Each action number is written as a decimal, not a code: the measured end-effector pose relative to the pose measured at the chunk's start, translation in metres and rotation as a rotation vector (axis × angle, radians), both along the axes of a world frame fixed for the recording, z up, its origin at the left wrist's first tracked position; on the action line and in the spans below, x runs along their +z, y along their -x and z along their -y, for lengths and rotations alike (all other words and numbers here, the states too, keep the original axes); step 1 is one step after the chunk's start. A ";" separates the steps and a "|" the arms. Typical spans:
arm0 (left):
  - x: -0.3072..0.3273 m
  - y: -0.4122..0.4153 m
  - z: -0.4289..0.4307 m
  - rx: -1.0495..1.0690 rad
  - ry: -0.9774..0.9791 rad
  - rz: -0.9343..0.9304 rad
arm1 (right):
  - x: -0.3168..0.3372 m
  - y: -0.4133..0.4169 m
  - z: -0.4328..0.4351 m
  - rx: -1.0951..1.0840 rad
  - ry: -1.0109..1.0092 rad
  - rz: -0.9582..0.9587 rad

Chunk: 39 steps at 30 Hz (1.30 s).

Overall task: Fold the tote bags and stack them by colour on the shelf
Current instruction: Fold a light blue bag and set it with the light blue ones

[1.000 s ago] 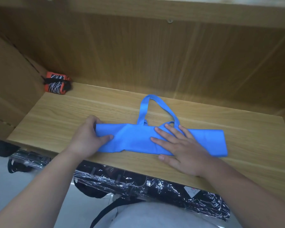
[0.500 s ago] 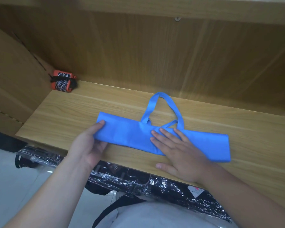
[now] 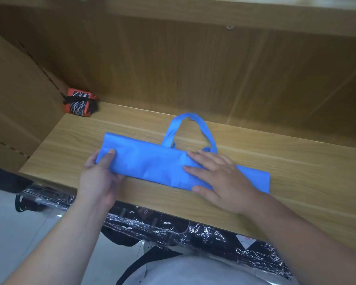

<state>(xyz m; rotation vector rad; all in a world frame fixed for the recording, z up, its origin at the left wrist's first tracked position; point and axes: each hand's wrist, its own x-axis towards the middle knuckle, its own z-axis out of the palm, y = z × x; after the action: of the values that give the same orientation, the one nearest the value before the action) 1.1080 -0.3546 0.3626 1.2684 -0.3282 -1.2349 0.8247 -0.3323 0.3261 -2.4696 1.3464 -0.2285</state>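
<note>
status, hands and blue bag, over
Left hand pinches blue tote bag at left end. Right hand flat on middle. Orange bundle back corner, apart.

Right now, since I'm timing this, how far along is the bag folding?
Done: the blue tote bag is a long strip on the shelf; an orange bundle sits in its back corner. In hand: left hand grips the strip's end, right hand presses its middle. Left: folding it short, handles tucked, stacking.

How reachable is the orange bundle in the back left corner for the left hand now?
Probably yes, once it lets go: the left hand pinches the end of the blue tote bag, and only bare shelf lies between it and the orange bundle.
</note>
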 end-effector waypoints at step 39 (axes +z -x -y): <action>-0.067 0.164 -0.045 -0.858 0.705 1.591 | -0.022 0.092 -0.062 -0.378 -0.292 0.746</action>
<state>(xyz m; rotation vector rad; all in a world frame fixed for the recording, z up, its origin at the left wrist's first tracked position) 0.9441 -0.3093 0.2959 1.2060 -2.3832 -0.3151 0.7327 -0.2700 0.3042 -1.6108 1.3468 -0.8677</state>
